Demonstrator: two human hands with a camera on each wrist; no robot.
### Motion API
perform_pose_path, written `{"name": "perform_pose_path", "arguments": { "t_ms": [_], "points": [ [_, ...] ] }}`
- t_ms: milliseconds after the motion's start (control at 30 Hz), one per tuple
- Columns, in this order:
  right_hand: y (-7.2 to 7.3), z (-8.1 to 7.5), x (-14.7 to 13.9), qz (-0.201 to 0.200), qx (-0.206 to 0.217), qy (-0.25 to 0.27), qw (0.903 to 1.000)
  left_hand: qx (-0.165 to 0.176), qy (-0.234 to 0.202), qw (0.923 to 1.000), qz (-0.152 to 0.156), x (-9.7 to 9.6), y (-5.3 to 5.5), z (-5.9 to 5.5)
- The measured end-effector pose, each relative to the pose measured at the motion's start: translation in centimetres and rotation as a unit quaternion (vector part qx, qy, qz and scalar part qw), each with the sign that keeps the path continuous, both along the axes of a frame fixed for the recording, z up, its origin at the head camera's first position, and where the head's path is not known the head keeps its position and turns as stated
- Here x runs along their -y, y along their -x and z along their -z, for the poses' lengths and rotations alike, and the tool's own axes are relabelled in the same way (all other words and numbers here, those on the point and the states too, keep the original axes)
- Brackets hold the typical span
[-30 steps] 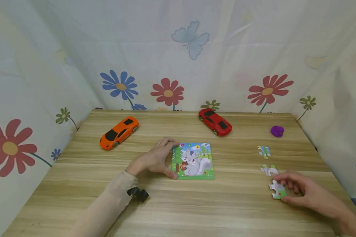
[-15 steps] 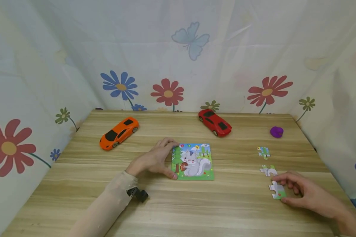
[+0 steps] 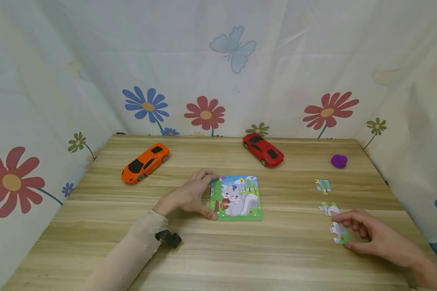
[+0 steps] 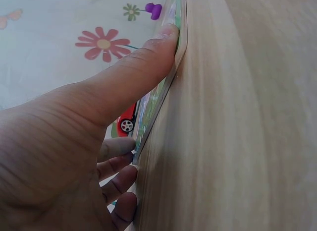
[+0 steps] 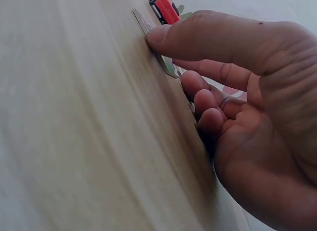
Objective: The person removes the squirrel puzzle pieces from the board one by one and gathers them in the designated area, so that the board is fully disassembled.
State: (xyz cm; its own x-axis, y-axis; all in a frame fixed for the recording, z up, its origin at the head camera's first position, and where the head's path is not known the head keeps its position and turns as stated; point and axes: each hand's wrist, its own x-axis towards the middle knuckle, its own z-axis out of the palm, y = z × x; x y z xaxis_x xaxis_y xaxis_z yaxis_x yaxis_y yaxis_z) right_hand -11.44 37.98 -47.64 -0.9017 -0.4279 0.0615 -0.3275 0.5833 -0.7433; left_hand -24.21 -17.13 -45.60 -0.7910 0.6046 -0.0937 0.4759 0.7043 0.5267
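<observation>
A square squirrel jigsaw puzzle [image 3: 236, 198] lies at mid-table in the head view. My left hand [image 3: 189, 196] holds it along its left side, thumb at the lower left corner and fingers at the upper left corner. In the left wrist view the thumb [image 4: 148, 55] rests on the puzzle's edge. To the right, my right hand [image 3: 380, 238] holds a grey-and-green puzzle piece [image 3: 338, 233] between thumb and index finger, low at the table. Its other fingers curl toward the palm. Just beyond that piece lie a grey piece [image 3: 329, 208] and a blue-and-green piece [image 3: 323, 185].
An orange toy car [image 3: 145, 163] stands at the back left of the wooden table [image 3: 218, 258]. Behind the puzzle is a red toy car [image 3: 263, 150]. A small purple toy [image 3: 339, 161] sits at the back right. Flowered curtains [image 3: 269, 72] enclose the table's back and sides.
</observation>
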Motion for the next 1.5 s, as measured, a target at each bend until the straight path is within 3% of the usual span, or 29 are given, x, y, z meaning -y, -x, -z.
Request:
{"name": "perform_pose_path", "arguments": {
  "t_ms": [233,467,700,867,967,1133,1500],
  "points": [
    [0.3,-0.3,0.0,0.011,0.028,-0.004,0.9996,0.004,0.005,1.0,-0.006,0.1,0.1,0.0],
    [0.5,-0.4,0.0,0.029,0.062,0.036,0.997,0.007,0.003,0.9999,-0.01,0.2,0.1,-0.1],
    [0.2,-0.4,0.4,0.034,0.033,0.081,0.9956,0.002,0.001,1.0,-0.004,0.1,0.0,-0.2],
    [0.1,-0.7,0.9,0.089,0.014,0.078,0.9929,0.0,0.003,1.0,0.006,-0.1,0.0,-0.3],
    [0.4,-1.2,1.6,0.126,-0.018,0.077,0.9889,0.001,0.001,1.0,0.007,-0.2,0.1,-0.3],
    [1.5,-2.6,2.8,0.153,-0.066,0.094,0.9816,0.003,0.002,1.0,0.0,-0.2,0.1,-0.4],
    [4.9,-5.4,8.3,0.133,-0.056,0.09,0.9854,-0.001,-0.001,1.0,0.004,0.1,-0.1,-0.1]
  ]
}}
